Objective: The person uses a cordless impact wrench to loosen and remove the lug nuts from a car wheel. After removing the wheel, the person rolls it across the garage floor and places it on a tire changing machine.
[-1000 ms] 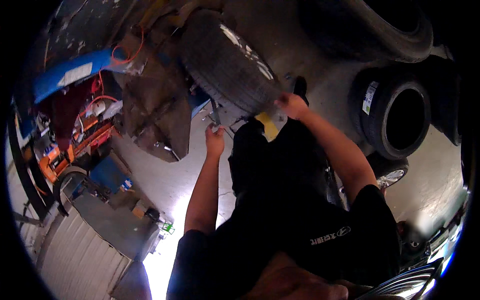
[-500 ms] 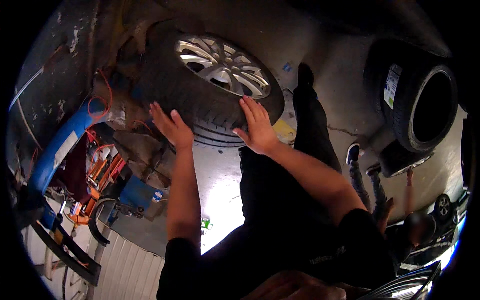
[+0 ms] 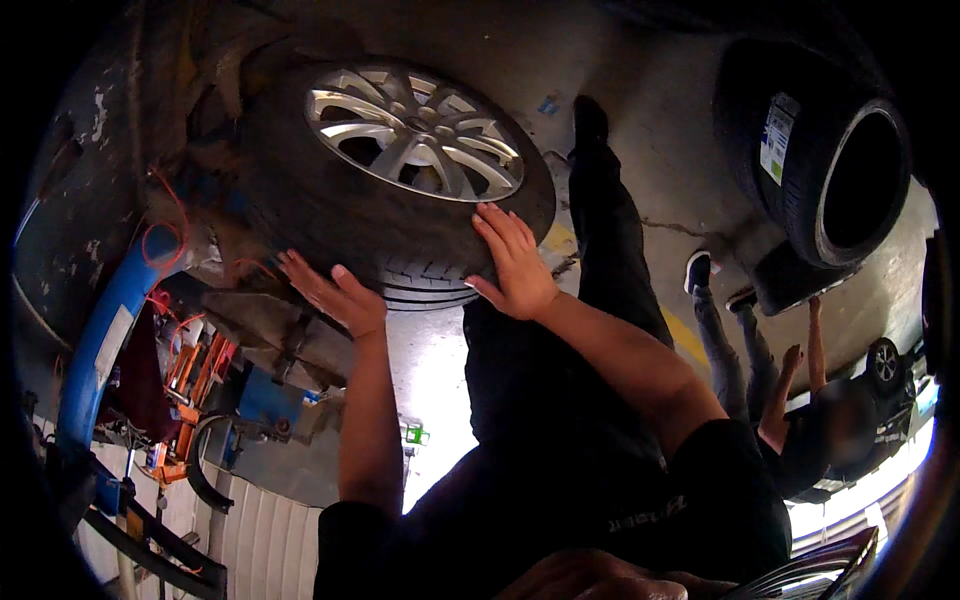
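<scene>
A wheel with a black tire and a silver multi-spoke rim is in front of me, its rim face tilted upward. My right hand lies against the tire's near right side, fingers stretched and thumb spread, the fingertips by the edge of the rim. My left hand is at the tire's near left side, fingers extended and palm turned toward the tread. Whether the left palm touches the rubber, I cannot tell. Neither hand is wrapped round anything.
Loose black tires stand at the right, one with a label. A person crouches beside them. At left are a curved blue metal part, an orange hose and red and orange equipment. My leg extends right of the wheel.
The wheel shows further left and its rim face is seen slightly more from above. Both hands sit a little lower in the view, still open at the tire. The surroundings have shifted with my head.
</scene>
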{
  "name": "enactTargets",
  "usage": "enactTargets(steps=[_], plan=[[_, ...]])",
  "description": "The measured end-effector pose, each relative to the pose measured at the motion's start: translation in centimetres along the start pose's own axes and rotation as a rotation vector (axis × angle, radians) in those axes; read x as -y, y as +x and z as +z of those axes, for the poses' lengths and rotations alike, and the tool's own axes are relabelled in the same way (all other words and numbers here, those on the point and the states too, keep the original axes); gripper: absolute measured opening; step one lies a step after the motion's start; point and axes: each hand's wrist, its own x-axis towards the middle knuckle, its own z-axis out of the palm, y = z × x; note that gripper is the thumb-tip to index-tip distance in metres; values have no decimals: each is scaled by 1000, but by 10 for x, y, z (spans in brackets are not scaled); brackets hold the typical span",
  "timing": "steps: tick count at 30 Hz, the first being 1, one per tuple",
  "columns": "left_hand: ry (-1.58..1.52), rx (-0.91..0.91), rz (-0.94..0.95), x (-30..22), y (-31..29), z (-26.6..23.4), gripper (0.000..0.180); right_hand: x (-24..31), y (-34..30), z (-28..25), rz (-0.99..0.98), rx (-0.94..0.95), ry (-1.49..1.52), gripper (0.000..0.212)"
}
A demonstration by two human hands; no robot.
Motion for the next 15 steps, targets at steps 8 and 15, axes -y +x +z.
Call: enactTargets(steps=[8, 15], plan=[[-53, 17, 2, 5, 30, 1, 64, 8, 17, 5, 8, -106, 30, 90], [-62, 18, 10, 20, 28, 4, 68, 1, 18, 1, -23, -68, 52, 91]])
